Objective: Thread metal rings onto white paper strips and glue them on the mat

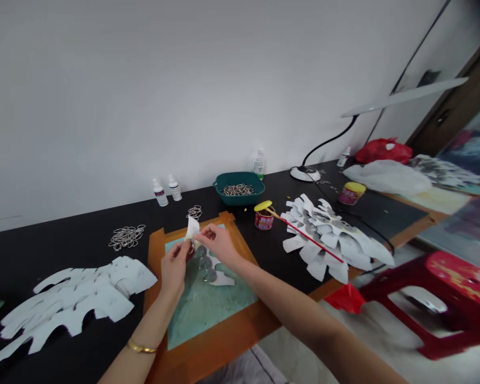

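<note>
My left hand (176, 264) pinches the lower end of a white paper-like piece (192, 226) that stands up over the work board. A thin metal ring (192, 247) shows by its fingertips. My right hand (219, 243) has thumb and finger closed on the right edge of the same piece. Just below the hands, more of the white sheet (223, 279) with grey round patches (210, 274) lies on the green board (212, 314). Brown tape (244, 242) borders that board. How the ring sits against the piece is partly hidden by my fingers.
Cut white sheets (84, 288) lie left, near a pile of metal rings (127, 237). A green basin (240, 198) of rings and two small bottles (160, 193) stand behind. To the right are a tin (264, 219), a red stick (308, 238), white pieces (332, 234) and a lamp (305, 174).
</note>
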`<state>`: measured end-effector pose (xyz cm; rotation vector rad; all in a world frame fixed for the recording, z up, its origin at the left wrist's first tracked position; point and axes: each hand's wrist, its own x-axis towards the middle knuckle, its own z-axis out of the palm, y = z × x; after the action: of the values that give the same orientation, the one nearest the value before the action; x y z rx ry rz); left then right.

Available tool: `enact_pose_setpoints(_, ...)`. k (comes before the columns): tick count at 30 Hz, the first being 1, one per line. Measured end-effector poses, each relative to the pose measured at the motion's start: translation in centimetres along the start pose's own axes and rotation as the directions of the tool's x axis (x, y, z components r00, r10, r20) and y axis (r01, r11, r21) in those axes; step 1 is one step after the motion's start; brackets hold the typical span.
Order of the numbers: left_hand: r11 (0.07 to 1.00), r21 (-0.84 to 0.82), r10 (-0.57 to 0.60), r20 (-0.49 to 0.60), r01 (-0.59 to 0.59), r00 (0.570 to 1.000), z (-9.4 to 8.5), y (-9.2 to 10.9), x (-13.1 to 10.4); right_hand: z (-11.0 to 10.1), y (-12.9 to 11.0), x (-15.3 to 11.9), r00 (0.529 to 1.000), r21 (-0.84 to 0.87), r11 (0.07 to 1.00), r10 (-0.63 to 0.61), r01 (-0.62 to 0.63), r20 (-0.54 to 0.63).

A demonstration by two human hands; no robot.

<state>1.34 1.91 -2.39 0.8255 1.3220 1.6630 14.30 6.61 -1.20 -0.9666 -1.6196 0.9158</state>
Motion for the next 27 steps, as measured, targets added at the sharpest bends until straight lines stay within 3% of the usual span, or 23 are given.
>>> enact_pose_setpoints(7,0.975,-0.199,-0.125,-0.133,0.097,0.983,0.9,0.7,-0.7,0.8,-1.9,-1.0,0.993,-0.338,0.935,-0.091,0.111,0.073)
enact_pose_setpoints(11,0.982,-0.182,-0.086,-0.182,0.053,0.98,1.3,1.0,-1.1,0.8,-2.3,-0.9,0.996,-0.392,0.916,-0.066,0.086,0.064)
enact_pose_setpoints(14,0.992,-0.122,-0.014,-0.173,-0.007,0.985,1.3,0.7,-1.3,0.7,-2.0,-0.8,0.996,-0.336,0.939,-0.063,0.078,0.057)
enact_pose_setpoints(20,0.989,0.116,0.107,-0.109,-0.094,0.988,0.3,-0.3,-0.8,0.9,-0.8,-0.7,0.991,0.027,0.997,0.075,-0.078,0.112)
enact_pose_setpoints(27,0.98,0.165,0.125,-0.062,-0.113,0.99,0.2,-0.3,-0.7,0.4,-1.0,-0.5,0.986,0.036,0.997,0.056,-0.062,0.158)
